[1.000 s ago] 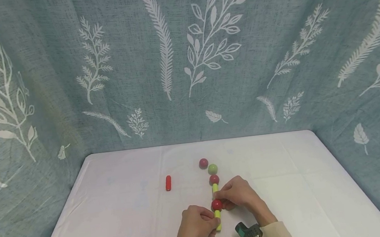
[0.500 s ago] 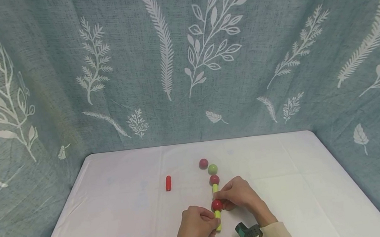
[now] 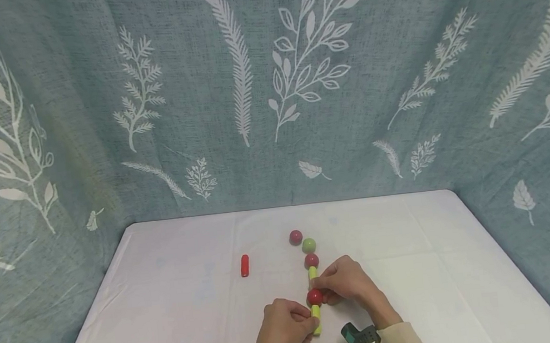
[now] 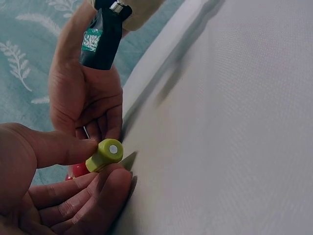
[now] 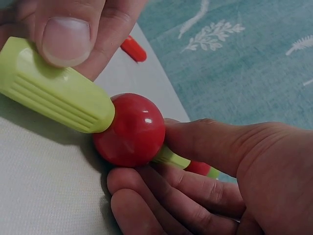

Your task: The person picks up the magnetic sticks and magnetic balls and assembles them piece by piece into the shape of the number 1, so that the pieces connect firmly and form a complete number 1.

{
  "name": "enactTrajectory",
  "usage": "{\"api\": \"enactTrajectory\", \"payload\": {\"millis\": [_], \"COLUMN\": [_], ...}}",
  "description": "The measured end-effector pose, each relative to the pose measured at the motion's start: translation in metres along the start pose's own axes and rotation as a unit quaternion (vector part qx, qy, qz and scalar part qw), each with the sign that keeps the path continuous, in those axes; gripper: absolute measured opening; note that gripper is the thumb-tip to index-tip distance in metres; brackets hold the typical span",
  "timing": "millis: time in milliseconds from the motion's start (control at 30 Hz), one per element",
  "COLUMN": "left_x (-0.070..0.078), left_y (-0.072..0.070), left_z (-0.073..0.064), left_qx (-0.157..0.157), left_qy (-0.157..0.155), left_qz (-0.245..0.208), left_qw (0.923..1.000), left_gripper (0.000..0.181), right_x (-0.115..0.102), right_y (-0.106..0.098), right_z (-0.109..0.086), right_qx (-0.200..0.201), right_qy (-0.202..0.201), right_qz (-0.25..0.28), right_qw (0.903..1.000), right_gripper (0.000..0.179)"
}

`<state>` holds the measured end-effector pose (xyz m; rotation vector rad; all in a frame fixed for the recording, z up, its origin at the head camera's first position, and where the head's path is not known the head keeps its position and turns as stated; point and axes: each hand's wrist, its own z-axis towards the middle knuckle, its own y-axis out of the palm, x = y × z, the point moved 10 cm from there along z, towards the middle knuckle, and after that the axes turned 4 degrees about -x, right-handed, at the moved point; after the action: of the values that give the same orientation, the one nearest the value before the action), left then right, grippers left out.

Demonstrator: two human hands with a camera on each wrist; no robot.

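Observation:
A line of magnetic building pieces runs away from me at the middle of the table. My left hand (image 3: 283,324) pinches the nearest yellow-green magnetic stick (image 5: 58,93) between thumb and fingers; a pale disc shows at its free end in the left wrist view. That stick's other end meets a glossy red ball (image 5: 131,131). My right hand (image 3: 344,281) grips around this ball, thumb at its far side and fingers beneath. Beyond it come a second yellow-green stick (image 3: 312,273), partly hidden by the right thumb, another red ball (image 3: 311,260) and a green ball (image 3: 309,245).
A dark red ball (image 3: 295,237) sits at the far end, left of the green one. Off to the left lies a loose red stick (image 3: 244,266). White cloth covers the table (image 3: 169,316), and a patterned blue-green curtain (image 3: 186,91) hangs behind its back edge.

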<state>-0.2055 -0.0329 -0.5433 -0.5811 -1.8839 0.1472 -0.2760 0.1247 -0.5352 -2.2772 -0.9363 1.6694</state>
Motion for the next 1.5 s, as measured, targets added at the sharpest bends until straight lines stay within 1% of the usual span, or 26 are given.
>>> {"api": "enactTrajectory", "payload": {"millis": [267,500,733,967,1133,1200,1267,1400,1500], "left_x": [0.0,0.003,0.004,0.007,0.005,0.005,0.006,0.01,0.016], "left_y": [0.002,0.002,0.004,0.004,0.002,0.0,-0.006,-0.027,-0.045], "left_z": [0.001,0.001,0.002,0.002,0.002,0.002,0.003,0.005,0.008], "left_qx": [0.002,0.001,0.005,0.006,0.004,0.006,0.017,0.048,0.069], "left_qy": [0.006,0.02,0.017,0.023,0.012,0.008,0.016,0.031,0.042], "left_qz": [-0.003,-0.008,0.0,0.002,0.005,0.013,0.029,0.063,0.071], "left_qw": [1.0,0.9998,0.9998,0.9997,0.9999,0.9999,0.9993,0.9963,0.9942], "left_gripper": [0.013,0.011,0.011,0.011,0.013,0.013,0.014,0.015,0.016], "right_x": [-0.001,-0.001,0.0,-0.001,-0.001,-0.001,-0.001,0.004,0.009], "right_y": [0.0,-0.001,-0.002,-0.004,-0.004,-0.006,-0.007,-0.014,-0.02], "right_z": [-0.002,-0.002,-0.002,-0.002,-0.002,-0.003,-0.003,-0.004,-0.005], "right_qx": [0.0,0.004,0.004,0.007,0.008,0.009,0.012,0.02,0.028], "right_qy": [-0.004,-0.003,0.001,0.001,-0.002,-0.002,-0.004,0.005,0.019], "right_qz": [0.002,0.001,-0.001,-0.002,-0.005,-0.008,-0.011,-0.019,-0.026], "right_qw": [1.0,1.0,1.0,1.0,1.0,0.9999,0.9999,0.9996,0.9991], "right_gripper": [0.017,0.017,0.018,0.019,0.018,0.018,0.017,0.017,0.018]}}
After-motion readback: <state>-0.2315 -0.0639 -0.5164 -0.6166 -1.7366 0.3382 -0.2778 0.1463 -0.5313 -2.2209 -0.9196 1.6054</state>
